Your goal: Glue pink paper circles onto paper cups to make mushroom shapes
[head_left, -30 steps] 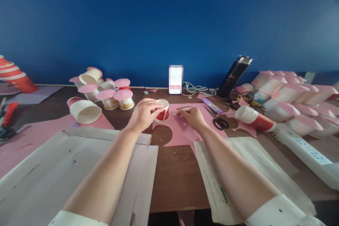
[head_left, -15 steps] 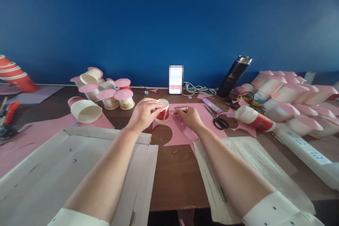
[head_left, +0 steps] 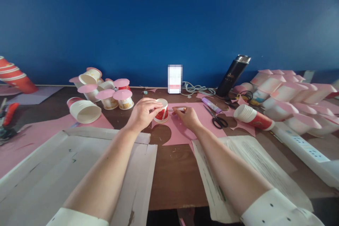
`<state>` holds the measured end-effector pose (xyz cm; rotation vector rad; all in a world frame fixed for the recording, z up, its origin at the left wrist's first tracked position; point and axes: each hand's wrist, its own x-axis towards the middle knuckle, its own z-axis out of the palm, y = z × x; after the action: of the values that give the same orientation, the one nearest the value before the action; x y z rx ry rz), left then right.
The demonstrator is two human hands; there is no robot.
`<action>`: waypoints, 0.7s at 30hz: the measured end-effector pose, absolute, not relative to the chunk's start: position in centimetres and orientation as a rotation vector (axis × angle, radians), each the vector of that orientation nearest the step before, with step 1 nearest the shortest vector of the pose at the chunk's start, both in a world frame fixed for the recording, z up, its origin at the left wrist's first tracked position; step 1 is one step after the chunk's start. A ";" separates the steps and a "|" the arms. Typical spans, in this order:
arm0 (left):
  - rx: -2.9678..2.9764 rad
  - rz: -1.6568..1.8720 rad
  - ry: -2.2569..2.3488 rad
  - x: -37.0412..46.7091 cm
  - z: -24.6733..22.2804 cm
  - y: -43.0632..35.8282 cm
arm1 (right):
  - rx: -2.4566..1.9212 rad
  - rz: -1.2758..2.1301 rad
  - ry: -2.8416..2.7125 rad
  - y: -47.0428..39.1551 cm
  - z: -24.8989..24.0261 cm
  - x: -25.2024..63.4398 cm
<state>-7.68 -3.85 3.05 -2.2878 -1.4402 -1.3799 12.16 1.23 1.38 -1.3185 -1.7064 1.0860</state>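
Note:
A red and white paper cup (head_left: 161, 112) stands at the edge of a pink paper sheet (head_left: 182, 134). My left hand (head_left: 144, 112) is closed round the cup's left side, thumb and fingers near its rim. To the right of the cup, above the pink sheet, my right hand (head_left: 187, 116) pinches a slim white pen-like stick (head_left: 181, 108) that points left. The stick's tip and the cup are a little apart.
Black scissors (head_left: 219, 121) and a purple tube (head_left: 211, 105) lie right of the sheet. Behind stand a lit phone (head_left: 174, 79) and a leaning black flask (head_left: 233, 76). Cups with pink paper discs (head_left: 122, 94) are grouped at left, and more (head_left: 288, 91) at right.
The whole view has shifted very slightly. Both hands keep the same hold, and the cup stays in place.

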 end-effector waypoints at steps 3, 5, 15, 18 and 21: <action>-2.290 -1.390 -1.435 -7.7 3.0 -3.9 | -1.282 1.095 -1.710 1.4 1.0 12.2; -2.292 -1.393 -1.435 -7.7 3.0 -3.9 | -1.271 1.085 -1.718 1.4 0.9 12.3; -2.303 -1.380 -1.451 -7.6 3.2 -4.0 | -1.305 1.053 -1.715 1.2 1.0 12.3; -2.306 -1.371 -1.448 -7.7 3.2 -3.9 | -1.346 1.015 -1.669 1.0 1.2 12.5; -2.303 -1.363 -1.448 -7.7 3.2 -3.9 | -1.269 0.955 -1.578 0.9 1.5 12.7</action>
<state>-7.72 -3.91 3.22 -2.3033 -1.4476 -1.3630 12.67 0.88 1.51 -1.2686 -1.5779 0.9546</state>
